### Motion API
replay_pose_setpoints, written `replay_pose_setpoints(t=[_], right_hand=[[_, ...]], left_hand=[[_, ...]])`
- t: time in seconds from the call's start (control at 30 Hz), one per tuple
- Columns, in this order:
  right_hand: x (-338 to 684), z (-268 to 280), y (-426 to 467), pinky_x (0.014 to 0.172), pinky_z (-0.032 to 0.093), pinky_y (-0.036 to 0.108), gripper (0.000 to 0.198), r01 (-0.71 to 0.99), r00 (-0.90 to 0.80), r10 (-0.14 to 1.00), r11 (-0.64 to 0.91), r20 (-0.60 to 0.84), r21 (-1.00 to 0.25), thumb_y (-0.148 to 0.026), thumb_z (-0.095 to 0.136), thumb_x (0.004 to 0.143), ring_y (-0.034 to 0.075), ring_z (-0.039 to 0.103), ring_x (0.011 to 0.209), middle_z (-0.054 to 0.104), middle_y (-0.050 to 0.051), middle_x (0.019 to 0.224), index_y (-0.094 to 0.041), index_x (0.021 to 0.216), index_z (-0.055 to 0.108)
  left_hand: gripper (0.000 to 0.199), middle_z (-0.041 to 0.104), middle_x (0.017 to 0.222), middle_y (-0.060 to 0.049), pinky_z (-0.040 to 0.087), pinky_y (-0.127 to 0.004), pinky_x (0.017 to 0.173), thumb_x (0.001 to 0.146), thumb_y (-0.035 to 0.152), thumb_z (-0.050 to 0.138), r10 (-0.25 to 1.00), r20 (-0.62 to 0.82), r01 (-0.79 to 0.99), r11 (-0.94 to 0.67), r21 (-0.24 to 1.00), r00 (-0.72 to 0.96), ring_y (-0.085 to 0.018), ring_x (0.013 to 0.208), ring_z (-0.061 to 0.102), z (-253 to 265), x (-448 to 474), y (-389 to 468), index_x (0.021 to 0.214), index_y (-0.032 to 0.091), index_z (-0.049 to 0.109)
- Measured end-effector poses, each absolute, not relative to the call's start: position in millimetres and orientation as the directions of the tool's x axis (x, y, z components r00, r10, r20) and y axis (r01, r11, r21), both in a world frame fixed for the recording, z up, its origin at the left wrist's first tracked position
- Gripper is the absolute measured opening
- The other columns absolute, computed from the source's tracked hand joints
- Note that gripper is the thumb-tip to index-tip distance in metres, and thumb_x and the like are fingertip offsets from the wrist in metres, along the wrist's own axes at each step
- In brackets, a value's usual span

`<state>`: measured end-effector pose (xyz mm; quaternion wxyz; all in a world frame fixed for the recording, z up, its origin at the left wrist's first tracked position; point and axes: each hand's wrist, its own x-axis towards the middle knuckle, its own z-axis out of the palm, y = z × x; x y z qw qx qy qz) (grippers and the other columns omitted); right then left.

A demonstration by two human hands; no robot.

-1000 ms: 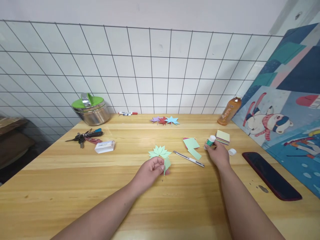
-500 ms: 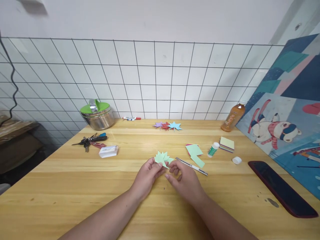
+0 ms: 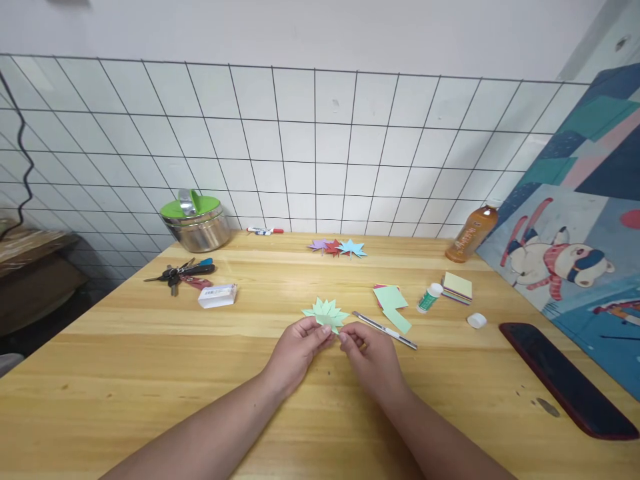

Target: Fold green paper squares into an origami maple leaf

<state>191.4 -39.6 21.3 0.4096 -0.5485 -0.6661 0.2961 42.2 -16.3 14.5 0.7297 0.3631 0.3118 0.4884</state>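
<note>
A light green folded paper leaf (image 3: 326, 312) with pointed tips is held just above the wooden table. My left hand (image 3: 299, 345) pinches its lower left part between thumb and fingers. The fingertips of my right hand (image 3: 369, 352) are closed on the leaf's lower right corner. Beside my right hand lies a slim utility knife (image 3: 385, 330). Behind it are green paper pieces (image 3: 391, 298) with a reddish sheet beneath. Farther back, purple, red and blue paper leaves (image 3: 351, 249) lie in an overlapping row.
To the right are a glue stick (image 3: 429, 299), its white cap (image 3: 477, 321), a paper stack (image 3: 457, 287), a tea bottle (image 3: 473, 233) and a black phone (image 3: 567, 380). On the left sit a steel pot (image 3: 197, 227), keys (image 3: 185, 270) and a small white box (image 3: 218, 296). A marker (image 3: 265, 231) lies near the wall.
My right thumb and fingers have closed on the leaf's lower right corner; they were apart before. The leaf now faces me more squarely, its points spread both ways. The view has shifted slightly.
</note>
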Motion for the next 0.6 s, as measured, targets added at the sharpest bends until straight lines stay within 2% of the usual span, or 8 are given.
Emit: replay_pose_setpoints(t=[0.17,0.3,0.47,0.6], right_hand=[[190.8,15.0,-39.0,0.049,0.036,0.021,0.023,0.363,-0.086,0.990,0.139,0.115,-0.921,-0.035,0.043,0.086,0.011,0.048,0.052,0.052,-0.003,0.059,-0.020,0.071,0.051],[189.1,11.8,-39.0,0.049,0.036,0.021,0.025,0.301,-0.120,0.991,0.100,0.066,-0.949,-0.037,0.041,0.087,0.011,0.047,0.051,0.048,-0.004,0.055,-0.020,0.070,0.048],[186.6,14.9,-39.3,0.048,0.036,0.020,0.014,0.379,-0.095,0.990,0.134,0.106,-0.916,-0.034,0.053,0.080,0.011,0.047,0.052,0.052,-0.003,0.060,-0.021,0.081,0.056],[186.3,16.8,-39.3,0.049,0.037,0.021,0.019,0.397,-0.081,0.990,0.140,0.117,-0.907,-0.035,0.050,0.082,0.011,0.048,0.051,0.053,-0.002,0.058,-0.020,0.073,0.057]], left_hand=[[0.014,0.067,0.075,-0.003,0.046,-0.025,0.078,0.070,0.022,0.072,0.945,-0.110,-0.479,0.253,0.840,0.307,-0.012,0.075,0.059,13.6,43.2,-16.0,0.078,0.013,0.066],[0.015,0.066,0.075,-0.002,0.045,-0.025,0.077,0.070,0.023,0.072,0.949,-0.098,-0.463,0.234,0.855,0.300,-0.012,0.074,0.058,12.2,43.1,-14.9,0.079,0.013,0.064],[0.017,0.065,0.075,-0.003,0.045,-0.028,0.077,0.070,0.026,0.071,0.959,-0.084,-0.398,0.190,0.898,0.271,-0.014,0.075,0.058,7.9,42.1,-14.8,0.076,0.013,0.063],[0.017,0.065,0.077,-0.003,0.044,-0.029,0.078,0.070,0.026,0.071,0.966,-0.054,-0.340,0.142,0.930,0.254,-0.015,0.076,0.058,5.0,41.4,-14.4,0.078,0.013,0.063]])
